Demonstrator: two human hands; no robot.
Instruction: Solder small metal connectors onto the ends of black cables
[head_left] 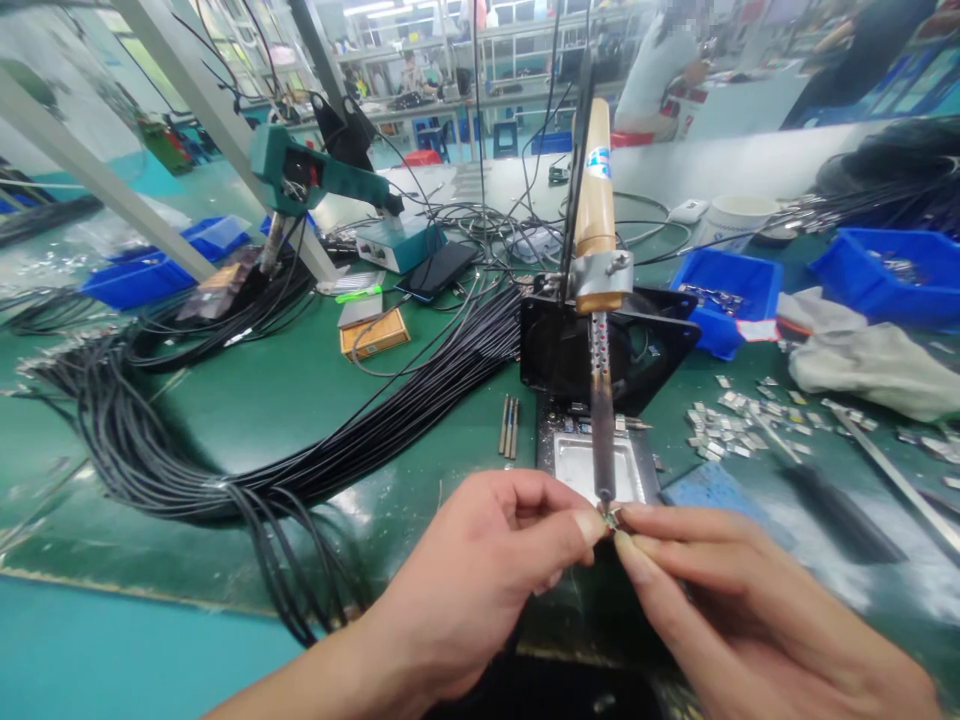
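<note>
A green tabletop [247, 410] spreads across a workshop, crossed by a thick bundle of black cables [150, 440] that sweeps from the far left around to a black cooling fan [535, 360] near the center. In the foreground, a person's left hand [487, 570] and right hand [727, 590] meet almost fingertip to fingertip, thumbs and fingers pinched on one tiny part. Directly above, a wooden-handled soldering iron [601, 335] hangs point down in a metal clamp, in front of the fan. To its right sit two blue bins [724, 325] holding small metal pieces. A shallow silver tray [568, 465] lies behind the hands, with a blue sponge [712, 490] to its right and scattered metal connector shells [720, 430] beyond. Smallest of all, the connector part [612, 519] sits between both sets of fingertips at the iron's tip; whether tip and metal touch cannot be told.
</note>
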